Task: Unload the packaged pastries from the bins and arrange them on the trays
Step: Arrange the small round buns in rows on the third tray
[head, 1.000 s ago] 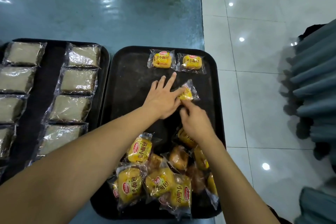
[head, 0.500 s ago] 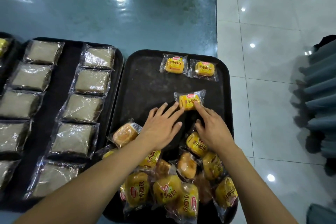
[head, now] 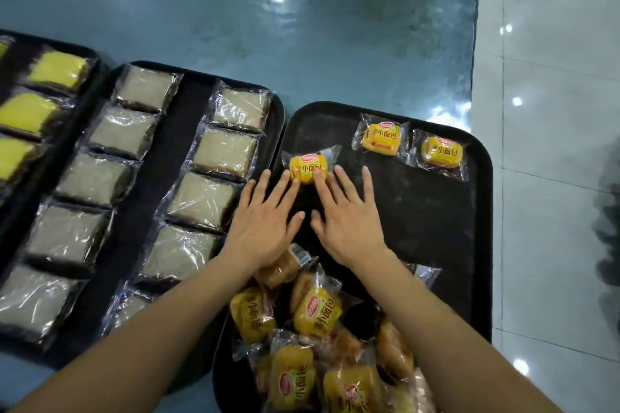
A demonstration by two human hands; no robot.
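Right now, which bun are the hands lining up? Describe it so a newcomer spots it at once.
Find the rightmost black tray, the one with a heap of yellow packs at its near end. At its far left lies one yellow bun pack, with straight fingers of the left hand and right hand touching its near edge. The two placed packs lie apart to its right, untouched.

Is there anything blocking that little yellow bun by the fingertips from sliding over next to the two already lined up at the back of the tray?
Nothing visible. The bun sits at both hands' fingertips, left hand and right hand. Between it and the two placed buns lies only bare black tray. The unsorted pile is behind the hands.
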